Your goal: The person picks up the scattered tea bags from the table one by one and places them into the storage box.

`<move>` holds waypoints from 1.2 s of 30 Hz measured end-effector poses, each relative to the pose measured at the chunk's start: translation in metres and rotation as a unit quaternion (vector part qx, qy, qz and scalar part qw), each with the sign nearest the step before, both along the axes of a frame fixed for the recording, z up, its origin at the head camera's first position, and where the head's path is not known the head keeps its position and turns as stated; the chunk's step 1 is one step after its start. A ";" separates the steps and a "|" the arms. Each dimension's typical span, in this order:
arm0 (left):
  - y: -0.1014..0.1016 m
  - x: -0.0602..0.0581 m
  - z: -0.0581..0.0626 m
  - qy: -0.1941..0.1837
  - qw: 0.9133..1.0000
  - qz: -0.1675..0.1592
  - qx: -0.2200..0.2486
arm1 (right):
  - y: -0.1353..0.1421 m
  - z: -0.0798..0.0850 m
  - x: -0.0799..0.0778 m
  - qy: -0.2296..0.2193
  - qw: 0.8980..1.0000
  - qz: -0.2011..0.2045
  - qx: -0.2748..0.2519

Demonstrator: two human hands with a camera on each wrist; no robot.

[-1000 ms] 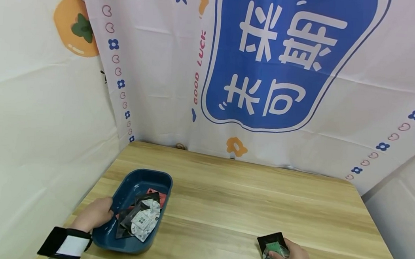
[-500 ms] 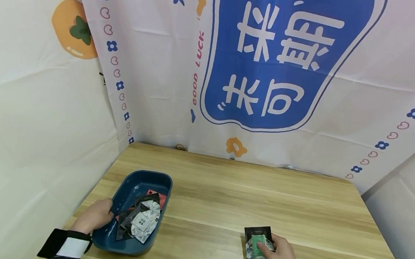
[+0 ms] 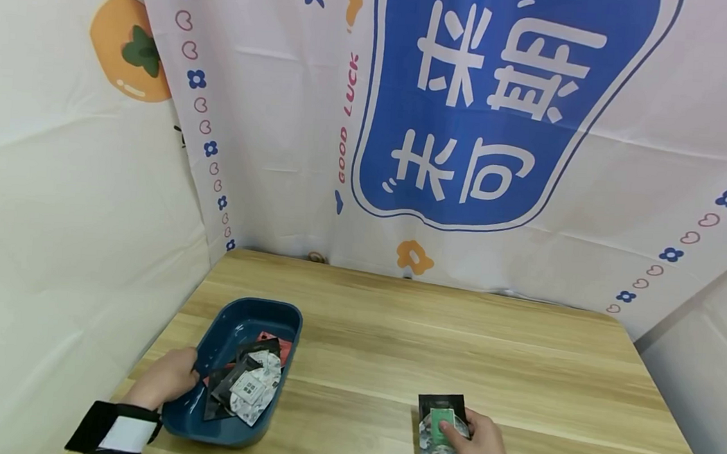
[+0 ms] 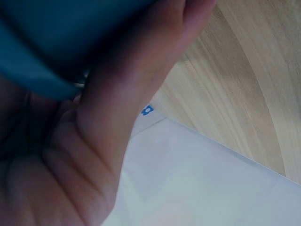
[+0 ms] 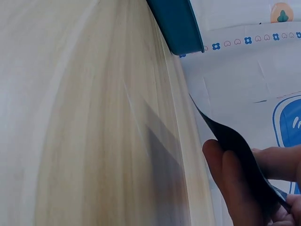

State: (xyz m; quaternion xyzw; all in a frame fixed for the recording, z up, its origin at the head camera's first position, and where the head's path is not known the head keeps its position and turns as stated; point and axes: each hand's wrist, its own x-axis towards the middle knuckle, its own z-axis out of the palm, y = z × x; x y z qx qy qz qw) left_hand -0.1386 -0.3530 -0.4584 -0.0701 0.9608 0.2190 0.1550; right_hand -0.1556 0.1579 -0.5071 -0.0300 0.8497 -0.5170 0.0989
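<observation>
At the left of the head view, my left hand (image 3: 168, 379) grips the near-left rim of a dark blue plastic tray (image 3: 180, 417). In the left wrist view the thumb (image 4: 117, 99) lies along the tray's wall (image 4: 42, 75). Several packets (image 3: 247, 386), black, white-patterned and red, lie heaped in the tray. My right hand (image 3: 484, 446) pinches a black packet (image 3: 442, 402) with a green label, thumb on the front and fingers behind. The right wrist view shows this packet (image 5: 235, 146) edge-on and bent, above the table.
A wood-grain table (image 3: 356, 351) spreads beneath both hands, with the tray near its left edge. White printed cloth (image 3: 294, 132) hangs at the back, and plain cloth walls (image 3: 75, 237) stand at the sides.
My right hand has moved left with the black packet, which has turned from tilted to nearly straight. My left hand and the tray have stayed in place.
</observation>
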 end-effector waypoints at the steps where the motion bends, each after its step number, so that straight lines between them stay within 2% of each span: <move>1: 0.000 0.000 0.000 -0.001 1.000 0.000 0.000 | -0.001 0.000 0.000 -0.001 1.000 0.000 -0.004; 10: 0.001 0.000 0.001 0.000 1.000 -0.001 -0.007 | -0.012 -0.001 0.000 -0.007 1.000 -0.009 -0.023; 16: 0.001 0.000 0.000 -0.005 1.000 0.000 -0.005 | -0.023 0.000 0.000 0.012 0.999 -0.017 -0.029; 25: 0.001 0.000 0.000 0.002 1.000 -0.002 -0.007 | -0.040 0.003 -0.001 0.022 0.998 0.003 -0.053; 36: 0.000 0.001 0.000 0.009 1.000 -0.005 -0.003 | -0.048 0.007 -0.003 0.033 0.998 0.009 -0.054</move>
